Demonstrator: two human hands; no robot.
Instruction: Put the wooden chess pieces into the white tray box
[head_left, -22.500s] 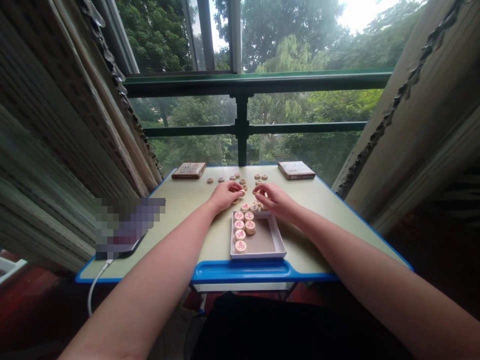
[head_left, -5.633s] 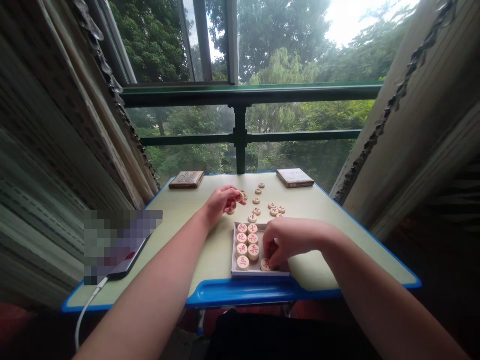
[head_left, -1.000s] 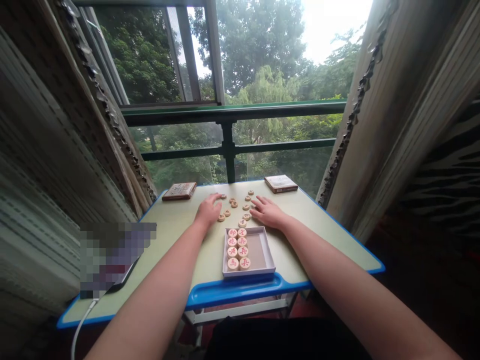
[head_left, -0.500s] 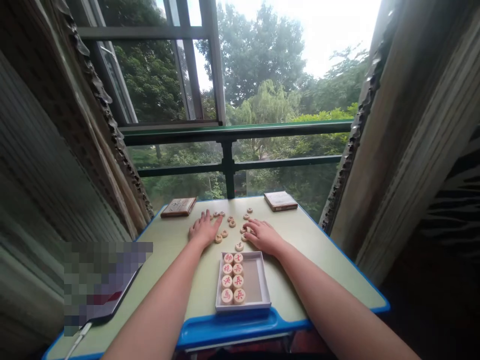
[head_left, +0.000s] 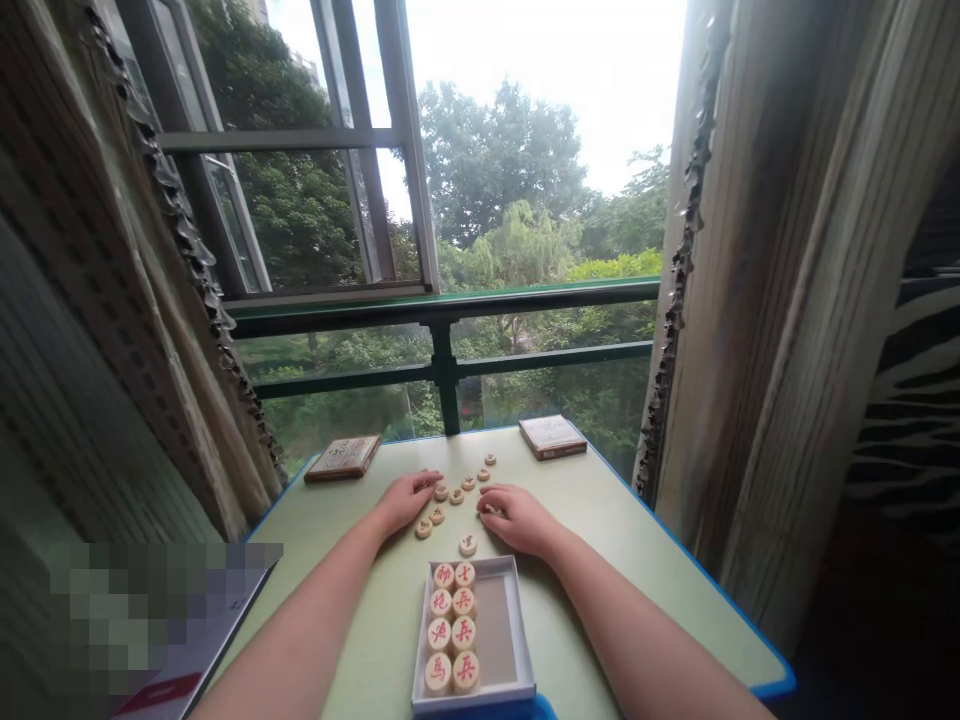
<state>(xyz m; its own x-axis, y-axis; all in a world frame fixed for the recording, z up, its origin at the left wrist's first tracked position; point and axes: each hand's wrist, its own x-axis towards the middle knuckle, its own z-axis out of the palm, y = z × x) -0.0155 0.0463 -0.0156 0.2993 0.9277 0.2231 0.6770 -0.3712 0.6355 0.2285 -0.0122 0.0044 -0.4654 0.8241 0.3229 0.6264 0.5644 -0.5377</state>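
Left hand [head_left: 403, 502] and right hand [head_left: 519, 517] half-curled, hold unclear; round, pale wooden discs [head_left: 468, 545] we judge light, rigid, best pinched at rims

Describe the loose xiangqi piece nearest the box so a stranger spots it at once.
On the blue-edged table stands a shallow white box, its left part filled with red-marked pieces. Just beyond the box's far edge lies the loose xiangqi piece, face up. It sits alone, closer to the box than the other loose pieces.
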